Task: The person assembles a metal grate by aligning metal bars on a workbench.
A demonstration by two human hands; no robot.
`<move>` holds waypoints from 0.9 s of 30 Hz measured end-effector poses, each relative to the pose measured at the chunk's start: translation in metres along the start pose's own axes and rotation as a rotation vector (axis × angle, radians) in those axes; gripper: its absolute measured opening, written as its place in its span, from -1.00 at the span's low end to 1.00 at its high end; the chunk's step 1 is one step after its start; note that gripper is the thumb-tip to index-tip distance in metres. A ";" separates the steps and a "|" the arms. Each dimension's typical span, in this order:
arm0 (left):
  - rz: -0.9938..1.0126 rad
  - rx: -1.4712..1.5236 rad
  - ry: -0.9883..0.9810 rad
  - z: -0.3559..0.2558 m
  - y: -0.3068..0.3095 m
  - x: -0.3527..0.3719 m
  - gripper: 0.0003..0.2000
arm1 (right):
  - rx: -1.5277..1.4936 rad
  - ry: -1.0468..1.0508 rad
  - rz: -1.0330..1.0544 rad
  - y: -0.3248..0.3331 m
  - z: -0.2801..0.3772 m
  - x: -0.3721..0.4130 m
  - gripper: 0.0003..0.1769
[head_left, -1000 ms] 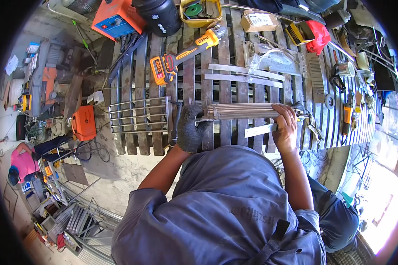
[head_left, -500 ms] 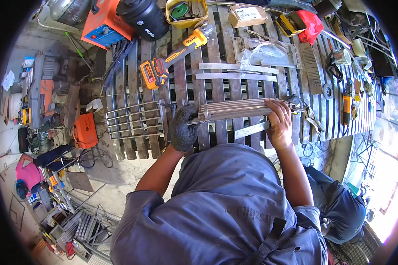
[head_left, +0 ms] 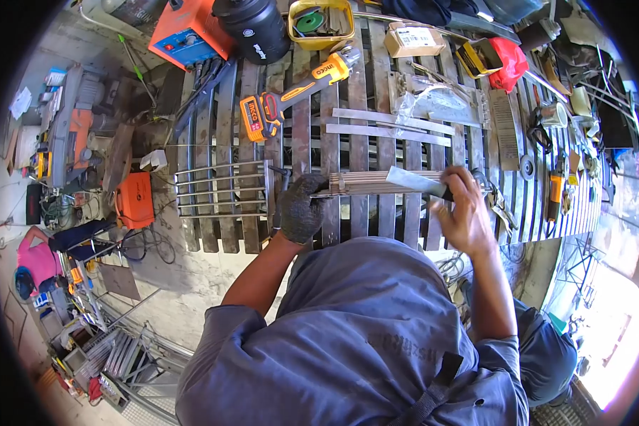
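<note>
My left hand (head_left: 303, 209), in a dark work glove, is closed on the left end of a stack of thin flat metal strips (head_left: 362, 182). The stack lies level, crosswise over the slatted metal table (head_left: 358, 224). My bare right hand (head_left: 467, 213) is at the stack's right end, its fingers bent around one loose flat metal strip (head_left: 408, 180). That strip slants across the top of the stack, its left end bright and its right end dark near my fingers. Two more flat strips (head_left: 387, 133) lie just beyond the stack.
A yellow cordless angle grinder (head_left: 298, 92) lies at the back left, near a black canister (head_left: 252, 32) and an orange machine (head_left: 190, 35). A welded bar grid (head_left: 220, 190) sits left of my glove. Pliers (head_left: 503, 211) lie at right. Another person (head_left: 547, 351) is low at right.
My right hand has left the stack's end and raised the loose strip from the near side of the table onto the stack. My left hand still grips the stack.
</note>
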State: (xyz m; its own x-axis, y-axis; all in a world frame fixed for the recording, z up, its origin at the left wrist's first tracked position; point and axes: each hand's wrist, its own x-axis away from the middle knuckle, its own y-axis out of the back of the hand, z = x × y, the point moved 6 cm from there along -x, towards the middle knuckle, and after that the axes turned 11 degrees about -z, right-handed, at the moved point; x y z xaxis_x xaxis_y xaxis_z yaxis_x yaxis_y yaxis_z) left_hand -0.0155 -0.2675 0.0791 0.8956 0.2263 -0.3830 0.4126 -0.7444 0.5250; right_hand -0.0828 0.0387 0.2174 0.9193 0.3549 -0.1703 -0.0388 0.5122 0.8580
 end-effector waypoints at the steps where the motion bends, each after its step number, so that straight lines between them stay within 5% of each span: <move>1: -0.027 0.020 -0.021 -0.002 0.000 0.000 -0.82 | 0.046 -0.013 0.071 0.001 0.001 -0.009 -0.67; 3: -0.072 0.040 -0.065 -0.006 0.000 0.000 -0.83 | -0.002 0.089 0.080 0.009 0.013 -0.033 -0.85; 7: -0.096 0.030 -0.099 -0.010 0.003 -0.002 -0.84 | 0.056 0.443 0.097 0.001 0.042 -0.074 -0.64; 13: -0.099 0.008 -0.061 -0.014 0.004 -0.009 -0.86 | 0.100 0.807 0.230 -0.050 0.080 -0.142 -0.70; 27: -0.128 0.086 0.058 -0.009 0.002 -0.010 -0.83 | -0.110 1.046 0.479 -0.120 0.099 -0.192 -0.59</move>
State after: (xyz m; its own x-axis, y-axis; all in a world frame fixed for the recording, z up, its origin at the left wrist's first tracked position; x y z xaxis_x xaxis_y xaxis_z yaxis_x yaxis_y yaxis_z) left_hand -0.0221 -0.2652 0.0907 0.8460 0.3565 -0.3965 0.5101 -0.7577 0.4071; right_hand -0.2160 -0.1686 0.1951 0.0295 0.9792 -0.2006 -0.3768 0.1968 0.9052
